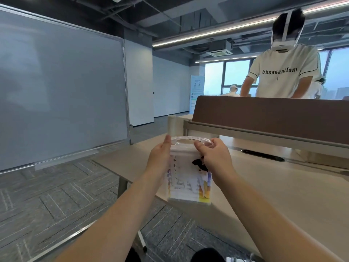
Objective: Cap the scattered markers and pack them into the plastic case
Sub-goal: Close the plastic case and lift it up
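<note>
The person holds the plastic case upright in front of them with both hands. The left hand grips the case's upper left edge, its thumb pointing up along the rim and the other fingers hidden behind the case. The right hand is curled round the upper right corner, with the thumb and fingers pinching the clear rim beside the oval handle opening at the top. A printed insert with a dark-haired cartoon figure and coloured stripes covers the front of the case. It is motion-blurred, so what is inside cannot be made out.

The bottom of the case hangs over the near-left edge of the pale tabletop; whether it touches the surface cannot be told. On the tabletop, behind and to the right of the case, is a long black cable slot. Beyond that stands a brown divider panel. Behind the panel another person in a white printed T-shirt bends forward. Left of the case is a large whiteboard, and grey patterned carpet lies below it.
</note>
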Demonstrator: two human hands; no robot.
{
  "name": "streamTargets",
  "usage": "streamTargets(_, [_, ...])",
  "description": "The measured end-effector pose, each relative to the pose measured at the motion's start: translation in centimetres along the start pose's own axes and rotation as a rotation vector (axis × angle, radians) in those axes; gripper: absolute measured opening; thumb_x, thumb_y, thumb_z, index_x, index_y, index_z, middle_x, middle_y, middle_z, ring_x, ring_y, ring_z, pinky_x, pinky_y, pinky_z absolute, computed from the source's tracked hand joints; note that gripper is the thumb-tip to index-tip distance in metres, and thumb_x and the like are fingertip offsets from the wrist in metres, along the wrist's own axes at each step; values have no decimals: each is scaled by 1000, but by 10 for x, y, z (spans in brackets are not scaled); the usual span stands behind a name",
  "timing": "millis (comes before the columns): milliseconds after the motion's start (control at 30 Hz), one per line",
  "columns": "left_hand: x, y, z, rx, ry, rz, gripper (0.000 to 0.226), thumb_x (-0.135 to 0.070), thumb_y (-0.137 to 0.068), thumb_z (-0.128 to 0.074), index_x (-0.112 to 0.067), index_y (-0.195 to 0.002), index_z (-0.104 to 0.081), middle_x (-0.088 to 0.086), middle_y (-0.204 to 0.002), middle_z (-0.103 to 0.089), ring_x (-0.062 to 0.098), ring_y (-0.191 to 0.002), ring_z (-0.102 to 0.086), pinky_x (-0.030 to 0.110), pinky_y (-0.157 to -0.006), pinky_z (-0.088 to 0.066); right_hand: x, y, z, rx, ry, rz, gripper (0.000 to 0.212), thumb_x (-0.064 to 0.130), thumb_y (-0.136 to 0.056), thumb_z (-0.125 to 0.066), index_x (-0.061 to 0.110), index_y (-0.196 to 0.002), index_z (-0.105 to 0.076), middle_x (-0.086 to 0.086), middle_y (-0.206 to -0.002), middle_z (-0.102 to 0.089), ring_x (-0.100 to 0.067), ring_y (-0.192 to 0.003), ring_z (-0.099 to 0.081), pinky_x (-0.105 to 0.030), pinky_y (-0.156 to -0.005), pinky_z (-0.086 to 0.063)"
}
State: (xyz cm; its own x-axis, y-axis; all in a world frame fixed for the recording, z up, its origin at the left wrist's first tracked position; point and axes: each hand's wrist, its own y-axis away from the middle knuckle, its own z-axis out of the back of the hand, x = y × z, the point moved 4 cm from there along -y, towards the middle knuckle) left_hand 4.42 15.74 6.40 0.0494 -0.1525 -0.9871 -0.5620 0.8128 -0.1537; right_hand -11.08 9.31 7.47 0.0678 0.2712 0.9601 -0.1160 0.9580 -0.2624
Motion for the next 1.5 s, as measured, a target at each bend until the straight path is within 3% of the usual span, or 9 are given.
streamTargets(133, [8,6,40,-36,-58,108,59,-66,-96,-30,-20,-92,-67,4,-94,-72,23,-92,-65,40,-90,-48,6,9,-19,-37,-221,-52,28,30,-92,-65,8,-108,-57,-6,-98,-62,-15,-73,-58,-20,-46,-47])
streamTargets(300, [25,-1,116,-191,-33,134,59,-65,-90,-41,-15,-98,-72,11,-96,-75,30,-95,-69,49,-95,-50,22,15,-70,-69,-527,-181,23,33,-85,-67,15,-95,-57,-11,-97,-63,-23,-79,-59,-35,-63,-51])
streamTargets(533, [13,17,200,-38,301,140,57,-66,-88,-43,-24,-123,-60,8,-112,-73,27,-99,-72,40,-75,-56,49,32,-179,91,-847,-406,22,30,-88,-70,9,-95,-66,-3,-75,-65,-14,-52,-61,-23,-45,-49])
streamTargets(667, [12,5,256,-150,376,137,76,-74,-76,-60,-25,-134,-53,7,-128,-66,29,-114,-65,57,-91,-50,51,43,-250,231,-922,-525,34,33,-92,-63,4,-109,-67,-11,-93,-63,-21,-67,-62,-32,-58,-58])
streamTargets(867, [6,-17,337,-416,436,60,48,-54,-89,-58,-15,-116,-65,8,-102,-76,26,-86,-74,28,-50,-56,40,51,-327,334,-451,-341,34,41,-94,-58,10,-108,-60,-5,-95,-70,-21,-84,-70,-43,-83,-58])
streamTargets(1000, [13,-43,388,-517,325,37,55,-50,-89,-60,-6,-122,-58,12,-103,-75,29,-87,-74,42,-75,-60,38,41,-367,373,-97,6,37,30,-96,-58,18,-128,-44,4,-95,-60,-15,-85,-63,-39,-81,-54])
streamTargets(1133, [24,-78,425,-594,144,-14,41,-42,-94,-60,-8,-116,-52,12,-107,-72,29,-84,-74,51,-92,-54,20,24,-424,527,-44,3,64,15,-90,-68,11,-143,-33,-6,-121,-56,-17,-93,-58,-20,-63,-43])
streamTargets(1267, [30,-112,448,-670,-181,-59,34,-45,-93,-61,-18,-114,-58,1,-115,-66,23,-104,-64,41,-95,-49,0,-9,-474,540,26,-22,70,19,-85,-75,10,-141,-35,-11,-131,-49,-21,-102,-52,-27,-77,-41])
streamTargets(1500, [60,-159,476,-723,-312,-6,49,-45,-88,-67,-18,-128,-64,-1,-113,-71,20,-100,-68,46,-94,-53,-25,-48,-525,559,-18,-56,63,6,-87,-69,10,-141,-37,14,-85,-47,1,-71,-49,-14,-53,-34])
